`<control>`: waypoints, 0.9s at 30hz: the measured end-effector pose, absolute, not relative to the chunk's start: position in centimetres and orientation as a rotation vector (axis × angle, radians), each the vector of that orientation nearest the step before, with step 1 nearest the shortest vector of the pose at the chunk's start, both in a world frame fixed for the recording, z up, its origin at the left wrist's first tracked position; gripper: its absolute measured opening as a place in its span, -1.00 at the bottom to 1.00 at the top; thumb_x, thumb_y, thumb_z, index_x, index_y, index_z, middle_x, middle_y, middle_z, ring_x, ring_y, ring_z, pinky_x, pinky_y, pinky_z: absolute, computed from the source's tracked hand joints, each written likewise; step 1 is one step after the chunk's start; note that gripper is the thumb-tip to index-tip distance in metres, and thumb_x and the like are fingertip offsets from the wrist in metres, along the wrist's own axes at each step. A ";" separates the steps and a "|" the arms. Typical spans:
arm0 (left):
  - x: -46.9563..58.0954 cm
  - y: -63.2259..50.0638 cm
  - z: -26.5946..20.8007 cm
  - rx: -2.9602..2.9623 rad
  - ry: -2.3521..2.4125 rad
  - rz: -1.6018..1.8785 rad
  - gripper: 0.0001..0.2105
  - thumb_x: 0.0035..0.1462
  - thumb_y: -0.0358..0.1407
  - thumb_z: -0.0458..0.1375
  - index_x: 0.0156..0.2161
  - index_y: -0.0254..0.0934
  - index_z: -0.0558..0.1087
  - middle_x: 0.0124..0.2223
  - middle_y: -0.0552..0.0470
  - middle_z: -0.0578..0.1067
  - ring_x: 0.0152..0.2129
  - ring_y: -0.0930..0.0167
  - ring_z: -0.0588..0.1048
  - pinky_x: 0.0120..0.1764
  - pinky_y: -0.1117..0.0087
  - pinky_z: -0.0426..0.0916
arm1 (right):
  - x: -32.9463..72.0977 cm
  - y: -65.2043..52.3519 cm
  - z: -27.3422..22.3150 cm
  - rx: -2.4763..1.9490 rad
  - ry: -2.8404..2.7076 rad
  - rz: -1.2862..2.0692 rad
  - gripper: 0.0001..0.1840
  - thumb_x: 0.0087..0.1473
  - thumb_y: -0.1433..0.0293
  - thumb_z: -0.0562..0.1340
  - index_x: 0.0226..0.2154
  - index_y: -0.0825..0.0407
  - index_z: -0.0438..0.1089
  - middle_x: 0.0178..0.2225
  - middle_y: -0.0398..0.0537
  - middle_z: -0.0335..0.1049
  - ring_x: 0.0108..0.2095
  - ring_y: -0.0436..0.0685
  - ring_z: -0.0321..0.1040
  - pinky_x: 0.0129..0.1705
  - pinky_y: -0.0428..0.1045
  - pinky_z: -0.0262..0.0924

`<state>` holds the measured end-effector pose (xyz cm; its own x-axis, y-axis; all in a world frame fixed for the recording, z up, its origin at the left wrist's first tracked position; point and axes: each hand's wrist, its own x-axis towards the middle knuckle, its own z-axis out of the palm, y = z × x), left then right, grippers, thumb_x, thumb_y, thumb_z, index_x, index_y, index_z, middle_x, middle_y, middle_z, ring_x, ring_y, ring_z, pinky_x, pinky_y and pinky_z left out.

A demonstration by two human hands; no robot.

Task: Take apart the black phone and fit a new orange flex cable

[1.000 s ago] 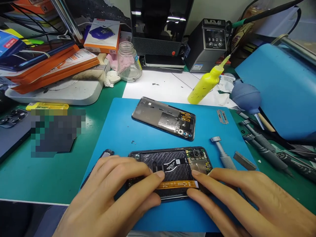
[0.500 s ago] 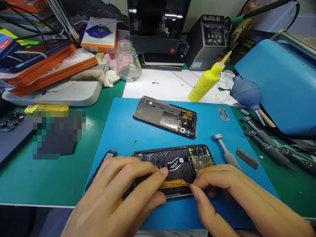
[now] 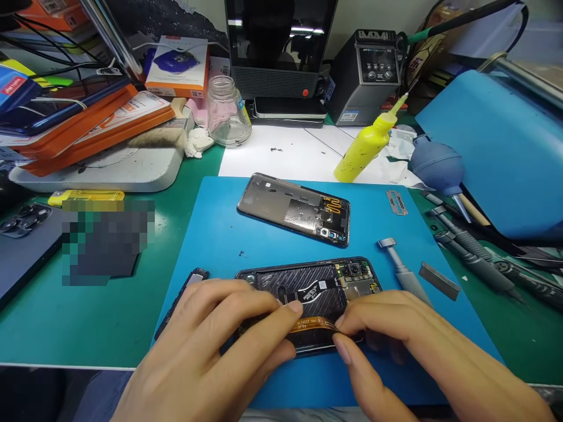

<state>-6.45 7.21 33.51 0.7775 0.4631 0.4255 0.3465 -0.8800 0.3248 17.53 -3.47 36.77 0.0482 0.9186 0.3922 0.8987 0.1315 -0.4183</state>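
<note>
An opened phone lies on the blue mat, its black inner tray and camera end showing. Across it run a black flex cable and, closer to me, an orange flex cable. My left hand is bent over the phone's left part, the index fingertip by the orange cable and the thumb at the phone's near edge. My right hand pinches the right end of that orange cable between thumb and index finger; the exact tip is hidden. Beyond lies a detached phone back cover.
Tiny screws lie on the mat. To the right are a grey-handled tool, a metal blade and a blue air blower. A yellow bottle and a glass jar stand behind.
My right fingertips have shifted slightly left, and the right end of the orange cable now bows upward a little. My left hand stays over the phone, nearly still.
</note>
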 end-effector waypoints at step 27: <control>-2.4 6.7 34.8 2.752 0.512 0.684 -0.79 0.70 -0.28 0.10 0.23 -0.17 0.55 -0.02 0.10 0.65 -0.14 0.46 0.57 -0.13 0.39 0.43 | 18.0 -4.1 37.1 -1.587 -1.508 0.362 -0.83 0.42 0.49 0.38 -0.09 -0.15 0.57 -0.19 -0.39 0.70 -0.20 -0.17 0.65 0.01 -0.36 0.42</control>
<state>-2.40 6.74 34.83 0.8273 0.3946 0.3999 0.2723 -0.9043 0.3289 18.01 -4.10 37.10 0.2166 0.9097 0.3542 0.6495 0.1366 -0.7480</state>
